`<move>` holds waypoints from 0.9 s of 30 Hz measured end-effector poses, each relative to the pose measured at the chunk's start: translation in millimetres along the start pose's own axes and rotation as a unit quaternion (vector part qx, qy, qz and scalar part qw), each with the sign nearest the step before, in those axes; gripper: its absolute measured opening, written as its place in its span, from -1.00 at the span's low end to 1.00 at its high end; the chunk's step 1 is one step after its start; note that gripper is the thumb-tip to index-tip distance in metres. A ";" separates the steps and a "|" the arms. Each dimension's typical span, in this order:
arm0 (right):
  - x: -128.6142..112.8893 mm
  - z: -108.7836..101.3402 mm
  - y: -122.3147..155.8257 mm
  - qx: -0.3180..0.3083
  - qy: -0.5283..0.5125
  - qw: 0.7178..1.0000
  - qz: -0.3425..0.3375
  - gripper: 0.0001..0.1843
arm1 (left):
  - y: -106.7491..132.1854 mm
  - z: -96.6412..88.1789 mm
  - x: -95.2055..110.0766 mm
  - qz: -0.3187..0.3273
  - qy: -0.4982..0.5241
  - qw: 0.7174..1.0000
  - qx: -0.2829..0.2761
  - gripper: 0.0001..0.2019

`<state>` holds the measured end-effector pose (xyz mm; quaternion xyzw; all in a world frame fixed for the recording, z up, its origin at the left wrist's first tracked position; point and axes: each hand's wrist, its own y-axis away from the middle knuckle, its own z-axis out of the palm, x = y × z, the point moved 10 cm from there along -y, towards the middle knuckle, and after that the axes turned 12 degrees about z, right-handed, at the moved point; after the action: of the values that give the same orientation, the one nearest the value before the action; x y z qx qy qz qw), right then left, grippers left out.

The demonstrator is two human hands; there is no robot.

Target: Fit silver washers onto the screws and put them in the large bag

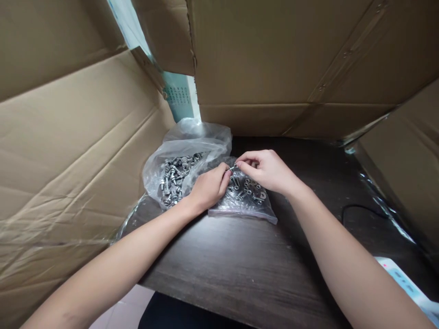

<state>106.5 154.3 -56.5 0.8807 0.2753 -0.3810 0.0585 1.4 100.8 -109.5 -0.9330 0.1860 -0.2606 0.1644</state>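
Your left hand [210, 183] pinches a small metal fastener [232, 168] between thumb and forefinger, and your right hand [269, 170] closes its fingertips on the other end. The fastener sits between your two hands, just above the far part of a flat plastic bag [221, 212] on the dark table [236, 260].

The work looks partway along: one fastener is in hand, while loose bolts [236, 183] and nuts and washers [249, 183] lie spread beneath and to the near side of your fingers, apart from one another. To the left, an open clear bag [149, 170] holds a large heap of bolts [175, 177]; some seem to carry nuts or washers, so those may be done, but you can't be sure from here.

Your own fingers cover much of the fastener, so its exact parts, and whether they are joined, can't be told. The glossy plastic also hides whether the loose pieces lie on the flat bag or inside it. At the near right, your forearm cuts off part of a white object [404, 281].
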 end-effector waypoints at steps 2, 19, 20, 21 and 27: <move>-2.9 -2.0 1.1 0.024 0.010 1.000 -0.006 -0.79 | -0.2 -1.1 -0.8 0.000 0.006 1.000 0.010 -0.82; 1.9 6.5 0.1 -0.014 -0.074 0.997 -0.001 -0.85 | 1.2 -0.1 -0.7 0.018 0.015 1.000 0.017 -0.80; 3.7 7.8 -0.5 -0.018 -0.088 0.996 0.004 -0.85 | 1.0 -0.1 -0.9 0.017 0.017 1.000 0.017 -0.80; 5.2 9.2 -1.0 -0.022 -0.102 0.995 0.009 -0.85 | 0.9 -0.2 -1.2 0.015 0.018 1.000 0.017 -0.80; 4.5 13.6 -1.7 -0.041 -0.138 0.989 0.009 -0.81 | 1.3 -0.8 -1.3 0.014 0.014 1.000 0.016 -0.79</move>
<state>99.5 153.5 -69.1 0.8189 0.2719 -0.4868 0.1359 -0.4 100.1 -109.9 -0.9238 0.1971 -0.2740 0.1807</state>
